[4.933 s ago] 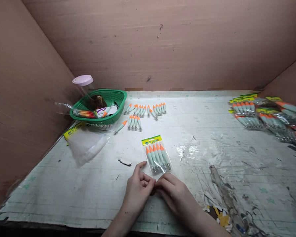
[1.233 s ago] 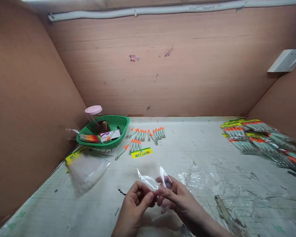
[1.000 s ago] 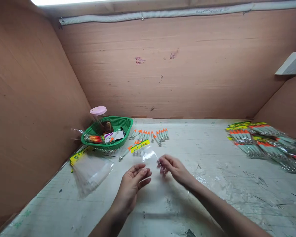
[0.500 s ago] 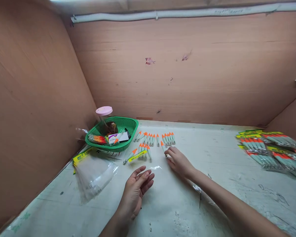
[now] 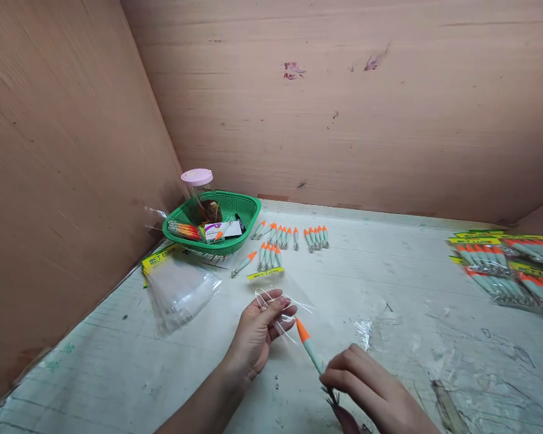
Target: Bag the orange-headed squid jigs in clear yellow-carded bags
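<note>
left hand (image 5: 257, 328), right hand (image 5: 371, 392): both showing bare; forearms running bare out of view below; nails appearing short and plain.

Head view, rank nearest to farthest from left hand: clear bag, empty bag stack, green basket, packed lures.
1. clear bag, held in left hand.
2. empty bag stack, left of it.
3. green basket, back left.
4. packed lures, far right.

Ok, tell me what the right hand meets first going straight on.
Probably the clear bag held by the left hand; the lure in the right hand aims there, depth unclear.
</note>
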`<state>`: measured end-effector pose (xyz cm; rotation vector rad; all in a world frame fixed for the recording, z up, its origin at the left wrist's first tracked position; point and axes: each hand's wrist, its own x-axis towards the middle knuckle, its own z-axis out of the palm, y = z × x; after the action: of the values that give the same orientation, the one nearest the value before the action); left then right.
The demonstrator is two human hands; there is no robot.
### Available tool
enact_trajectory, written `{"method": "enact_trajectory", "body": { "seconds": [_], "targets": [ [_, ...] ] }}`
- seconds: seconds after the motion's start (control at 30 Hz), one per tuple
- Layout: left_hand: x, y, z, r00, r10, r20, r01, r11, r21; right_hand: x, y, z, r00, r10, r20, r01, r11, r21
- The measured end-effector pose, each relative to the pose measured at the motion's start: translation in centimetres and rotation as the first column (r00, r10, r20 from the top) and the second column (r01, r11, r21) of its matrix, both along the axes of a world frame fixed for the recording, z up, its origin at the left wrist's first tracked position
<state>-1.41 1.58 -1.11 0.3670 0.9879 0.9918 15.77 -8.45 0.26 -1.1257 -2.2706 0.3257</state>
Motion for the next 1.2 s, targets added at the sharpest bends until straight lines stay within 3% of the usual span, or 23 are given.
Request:
{"method": "enact_trajectory", "body": {
  "seconds": [0.17,0.27,0.37,0.6,0.7,0.8,0.93,1.03,1.1,1.2],
  "targets": [
    [-0.2,0.0,0.0,1.0,-0.002,-0.01,0.002,1.0,0.01,-0.7,0.6,1.2,0.991,-0.024,0.135,0.016,0.998,0.059],
    [-0.5,0.2,0.0,1.0,0.024,-0.004,-0.024,1.0,0.0,-0.3,0.2,2.0,0.994,0.018,0.104,-0.021,1.0,0.021],
    [-0.5,0.1,0.3,0.998,-0.053,0.016,0.053,0.999,-0.012,0.2,-0.2,2.3,0.997,-0.051,0.059,0.049,0.998,0.028],
    [-0.1,-1.2,0.5,0.921,-0.384,0.067,0.382,0.923,0.051,-0.5,0.8,1.2,0.969,-0.18,0.168,0.113,0.93,0.349],
    [0.1,-1.7,0.2,0.909,-0.404,0.1,0.396,0.913,0.094,-1.0,0.9,0.6,0.944,-0.27,0.188,0.167,0.885,0.434],
    [0.3,-2.2,0.1,0.899,-0.412,0.151,0.398,0.911,0.111,-1.6,0.9,-0.2,0.937,-0.341,0.08,0.262,0.833,0.487],
    [0.5,-2.6,0.3,0.88,-0.401,0.254,0.381,0.916,0.126,-2.1,1.0,-0.7,0.935,-0.353,-0.032,0.321,0.807,0.496],
    [0.6,-2.5,0.1,0.881,-0.369,0.297,0.351,0.929,0.114,-2.3,1.0,0.1,0.94,-0.338,0.054,0.266,0.822,0.503],
    [0.6,-2.4,0.0,0.9,-0.316,0.299,0.307,0.949,0.077,-1.9,1.2,1.0,0.956,-0.274,0.105,0.198,0.866,0.458],
    [0.6,-2.0,0.3,0.942,-0.163,0.295,0.172,0.985,-0.006,-0.2,3.0,2.3,0.99,-0.136,-0.03,0.139,0.949,0.283]
  ]
}}
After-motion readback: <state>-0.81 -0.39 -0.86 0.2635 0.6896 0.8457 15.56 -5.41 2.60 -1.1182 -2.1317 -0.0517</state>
